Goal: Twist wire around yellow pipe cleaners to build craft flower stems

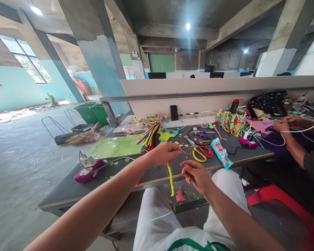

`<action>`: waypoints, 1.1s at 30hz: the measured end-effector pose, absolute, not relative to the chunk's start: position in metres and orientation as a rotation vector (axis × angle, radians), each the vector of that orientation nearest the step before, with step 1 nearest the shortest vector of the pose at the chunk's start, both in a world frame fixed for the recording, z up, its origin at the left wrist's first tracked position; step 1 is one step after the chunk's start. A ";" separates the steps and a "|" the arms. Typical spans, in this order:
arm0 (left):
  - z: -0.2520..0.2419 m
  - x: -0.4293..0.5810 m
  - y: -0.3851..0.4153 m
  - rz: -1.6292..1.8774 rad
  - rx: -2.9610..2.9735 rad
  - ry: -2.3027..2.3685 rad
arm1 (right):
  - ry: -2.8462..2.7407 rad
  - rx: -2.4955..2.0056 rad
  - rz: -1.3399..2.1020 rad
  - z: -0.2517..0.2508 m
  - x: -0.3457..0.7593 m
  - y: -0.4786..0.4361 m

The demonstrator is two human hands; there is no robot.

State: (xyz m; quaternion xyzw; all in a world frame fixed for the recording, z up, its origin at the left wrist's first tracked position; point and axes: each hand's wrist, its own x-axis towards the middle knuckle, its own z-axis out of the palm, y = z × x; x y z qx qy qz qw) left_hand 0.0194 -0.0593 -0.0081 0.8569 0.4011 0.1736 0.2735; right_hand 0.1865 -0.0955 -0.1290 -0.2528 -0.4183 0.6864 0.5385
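Note:
My left hand is closed, and a fuzzy yellow pipe cleaner hangs down from it past the table's front edge. A thin wire-like end shows near its fingertips. My right hand is a little lower and to the right, thumb and fingertips pinched together; whatever is between them is too fine to make out. The two hands are close but apart. Beyond them on the table lie scissors with yellow and red handles. A bundle of coloured pipe cleaners is just behind my left hand.
A blue snack wrapper, a blue glue gun, a black phone and a green sheet are on the dark table. Purple power strips sit at left and right. A co-worker's hands are at far right.

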 end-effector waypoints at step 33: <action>-0.008 0.020 -0.065 0.594 2.354 1.062 | -0.934 -0.416 1.881 -0.135 0.194 -0.105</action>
